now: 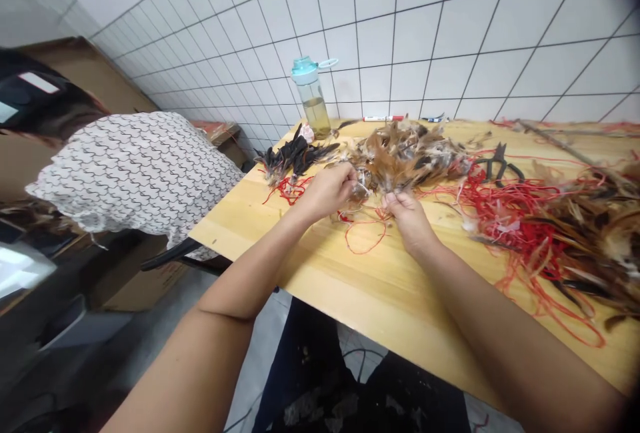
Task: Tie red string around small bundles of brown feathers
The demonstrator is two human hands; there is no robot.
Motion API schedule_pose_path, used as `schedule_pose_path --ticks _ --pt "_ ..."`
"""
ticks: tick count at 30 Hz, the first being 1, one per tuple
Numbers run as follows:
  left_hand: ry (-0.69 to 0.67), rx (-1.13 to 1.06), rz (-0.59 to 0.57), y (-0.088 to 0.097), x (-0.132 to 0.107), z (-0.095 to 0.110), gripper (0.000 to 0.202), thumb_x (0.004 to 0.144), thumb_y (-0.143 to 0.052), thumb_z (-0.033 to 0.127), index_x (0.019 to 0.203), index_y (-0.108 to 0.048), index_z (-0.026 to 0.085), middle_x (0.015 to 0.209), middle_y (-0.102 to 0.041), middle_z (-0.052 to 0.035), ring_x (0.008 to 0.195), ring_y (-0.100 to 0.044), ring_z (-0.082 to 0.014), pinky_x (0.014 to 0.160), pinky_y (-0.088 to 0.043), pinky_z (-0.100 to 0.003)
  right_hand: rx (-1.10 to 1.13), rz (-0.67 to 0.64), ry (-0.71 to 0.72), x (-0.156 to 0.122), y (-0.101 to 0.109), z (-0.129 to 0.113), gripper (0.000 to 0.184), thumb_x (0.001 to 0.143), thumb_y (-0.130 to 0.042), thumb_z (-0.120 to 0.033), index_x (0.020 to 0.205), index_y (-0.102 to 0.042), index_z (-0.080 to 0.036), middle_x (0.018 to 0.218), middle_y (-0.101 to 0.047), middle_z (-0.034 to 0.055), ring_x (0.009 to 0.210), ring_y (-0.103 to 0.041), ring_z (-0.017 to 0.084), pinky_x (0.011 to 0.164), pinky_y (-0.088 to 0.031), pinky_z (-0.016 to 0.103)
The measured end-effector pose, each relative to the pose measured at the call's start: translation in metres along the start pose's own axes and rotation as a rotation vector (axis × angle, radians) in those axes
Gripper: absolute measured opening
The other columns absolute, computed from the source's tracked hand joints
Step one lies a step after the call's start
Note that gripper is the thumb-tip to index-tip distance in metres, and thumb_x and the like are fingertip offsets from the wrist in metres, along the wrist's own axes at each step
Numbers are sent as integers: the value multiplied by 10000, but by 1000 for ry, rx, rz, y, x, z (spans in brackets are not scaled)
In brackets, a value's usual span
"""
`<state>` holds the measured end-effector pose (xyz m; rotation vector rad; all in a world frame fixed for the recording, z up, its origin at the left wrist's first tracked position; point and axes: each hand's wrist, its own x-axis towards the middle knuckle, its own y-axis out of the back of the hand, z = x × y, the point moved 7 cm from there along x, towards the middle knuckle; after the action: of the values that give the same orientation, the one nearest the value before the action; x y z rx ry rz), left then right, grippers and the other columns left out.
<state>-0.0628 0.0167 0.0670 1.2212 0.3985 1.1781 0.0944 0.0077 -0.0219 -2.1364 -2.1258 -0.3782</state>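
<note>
My left hand (pixel 333 189) is closed, and a thin white string (pixel 364 189) shows at its fingertips. In a pinch, my right hand (pixel 406 213) grips the base of a tuft of brown feathers (pixel 395 165), which fans out away from me. A loop of red string (pixel 366 238) lies on the wooden table (pixel 345 286) just below both hands. Behind the tuft spreads a pile of mottled brown feathers (pixel 413 139). Dark feathers (pixel 295 153) lie in a bunch left of my left hand. My fingers partly hide what they grip.
Pliers (pixel 500 166) lie beside tangled red string (pixel 505 209) on the right, near a larger feather heap (pixel 600 239). A water bottle (pixel 315 99) stands by the tiled wall. A marker (pixel 383 118) lies at the back edge. A patterned cloth (pixel 145 166) drapes at the left.
</note>
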Motion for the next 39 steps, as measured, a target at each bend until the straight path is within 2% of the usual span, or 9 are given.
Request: schedule_pose_path --ticks 9,16,19,22,25,28,34,37,39 --pt "44 -218 74 -20 0 -2 118 847 -521 197 934 -596 172 815 -665 0 729 -583 -121 704 -418 -231 144 -126 -106 -2 -8 -3 493 731 -602 -670 591 -515 -206 597 -539 3 609 -508 140 601 -421 279" --pt "-45 -228 -34 -29 -6 -6 81 868 -544 170 871 -625 165 779 -675 7 699 -584 -102 678 -417 -214 170 62 -242 3 7 11 362 790 -599 -526 664 -499 -201 542 -493 -47 454 -422 84 479 -346 221" --pt "-147 -137 -71 -31 -10 2 123 891 -534 174 831 -640 159 814 -683 -24 761 -604 -126 707 -424 -234 -30 119 -226 5 15 11 291 875 -499 -380 644 -469 -205 580 -490 -37 470 -419 93 500 -342 234" --pt "-271 -48 -30 -28 -18 19 160 921 -497 189 833 -626 151 804 -658 -41 763 -588 -139 706 -425 -249 -460 101 -128 5 18 -2 250 885 -446 -240 647 -508 -196 674 -563 16 608 -512 137 576 -365 255" --pt "-419 53 43 -26 -26 40 214 950 -446 210 838 -616 143 800 -638 -57 766 -560 -150 724 -423 -270 -913 9 -44 -2 11 -18 225 887 -426 -196 840 -647 -199 886 -656 63 773 -578 175 607 -352 269" --pt "-532 163 125 -25 -32 54 253 963 -425 213 806 -614 152 770 -624 -53 741 -520 -154 701 -392 -285 -1211 -139 22 -11 -3 -26 261 890 -421 -180 924 -676 -226 960 -676 56 746 -587 164 572 -302 278" --pt "-630 246 219 -17 -28 50 254 965 -448 226 793 -626 169 771 -635 -45 770 -500 -156 710 -355 -300 -1397 -297 232 -22 -26 -39 316 917 -373 -139 905 -687 -168 881 -688 106 725 -583 178 594 -275 308" --pt "-590 41 119 -12 -18 33 254 963 -453 258 801 -627 170 810 -655 -50 783 -517 -148 749 -392 -288 -1348 -428 341 -31 -39 -40 324 903 -375 -124 985 -684 -173 899 -690 104 735 -579 183 589 -281 311" --pt "-536 -126 18 -12 -12 18 243 954 -468 267 809 -635 166 812 -662 -48 790 -541 -139 774 -419 -274 -1256 -445 339 -34 -42 -40 326 879 -387 -111 1021 -670 -187 935 -689 91 742 -575 179 579 -289 305"
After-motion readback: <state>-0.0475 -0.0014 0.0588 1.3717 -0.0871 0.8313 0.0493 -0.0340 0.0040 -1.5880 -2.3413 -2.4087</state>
